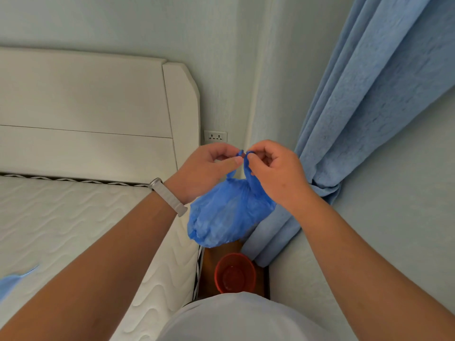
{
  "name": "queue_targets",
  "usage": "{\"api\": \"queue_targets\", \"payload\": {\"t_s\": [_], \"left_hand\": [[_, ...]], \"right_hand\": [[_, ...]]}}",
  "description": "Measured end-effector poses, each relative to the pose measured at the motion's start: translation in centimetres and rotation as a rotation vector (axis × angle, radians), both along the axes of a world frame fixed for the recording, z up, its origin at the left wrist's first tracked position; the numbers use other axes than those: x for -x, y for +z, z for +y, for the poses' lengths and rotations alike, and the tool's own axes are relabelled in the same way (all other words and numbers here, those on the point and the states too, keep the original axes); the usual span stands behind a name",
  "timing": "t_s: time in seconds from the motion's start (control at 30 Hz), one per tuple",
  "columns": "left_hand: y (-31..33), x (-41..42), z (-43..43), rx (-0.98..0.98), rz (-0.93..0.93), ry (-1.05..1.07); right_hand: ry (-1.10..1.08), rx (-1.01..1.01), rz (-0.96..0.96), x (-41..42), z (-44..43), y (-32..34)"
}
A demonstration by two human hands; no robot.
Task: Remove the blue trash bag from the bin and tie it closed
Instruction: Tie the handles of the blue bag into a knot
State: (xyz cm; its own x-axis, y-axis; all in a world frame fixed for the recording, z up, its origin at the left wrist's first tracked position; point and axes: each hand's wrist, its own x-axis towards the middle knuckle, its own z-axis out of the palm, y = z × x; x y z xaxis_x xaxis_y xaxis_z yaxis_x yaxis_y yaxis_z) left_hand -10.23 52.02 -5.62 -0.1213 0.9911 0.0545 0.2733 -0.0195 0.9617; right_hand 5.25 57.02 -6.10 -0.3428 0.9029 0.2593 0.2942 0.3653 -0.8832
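The blue trash bag hangs in the air between my hands, above the floor gap beside the bed. Its two handle strips rise from a gathered neck. My left hand pinches the left strip between thumb and fingers. My right hand pinches the right strip, fingertips almost touching the left hand's. The small red bin stands on the wooden floor directly below the bag, with no liner visible inside it.
A white mattress and white headboard fill the left. A blue curtain, tied back, hangs at the right against the wall. A wall socket sits behind my hands. A scrap of blue plastic lies on the mattress.
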Motion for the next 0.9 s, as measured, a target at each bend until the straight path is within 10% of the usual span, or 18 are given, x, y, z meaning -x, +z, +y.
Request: {"api": "queue_targets", "payload": {"t_s": [0.3, 0.53, 0.9], "left_hand": [[-0.4, -0.1, 0.6, -0.081, 0.070, 0.007], [1.5, 0.4, 1.1, -0.101, -0.151, 0.021], [1.9, -3.1, 1.5, -0.051, -0.074, -0.128]], "right_hand": [[0.098, 0.111, 0.153, -0.1, 0.3, 1.5], [0.290, 0.131, -0.157, -1.1, 0.4, -1.5], [0.234, 0.220, 0.101, 0.1, -1.9, -2.2]]}}
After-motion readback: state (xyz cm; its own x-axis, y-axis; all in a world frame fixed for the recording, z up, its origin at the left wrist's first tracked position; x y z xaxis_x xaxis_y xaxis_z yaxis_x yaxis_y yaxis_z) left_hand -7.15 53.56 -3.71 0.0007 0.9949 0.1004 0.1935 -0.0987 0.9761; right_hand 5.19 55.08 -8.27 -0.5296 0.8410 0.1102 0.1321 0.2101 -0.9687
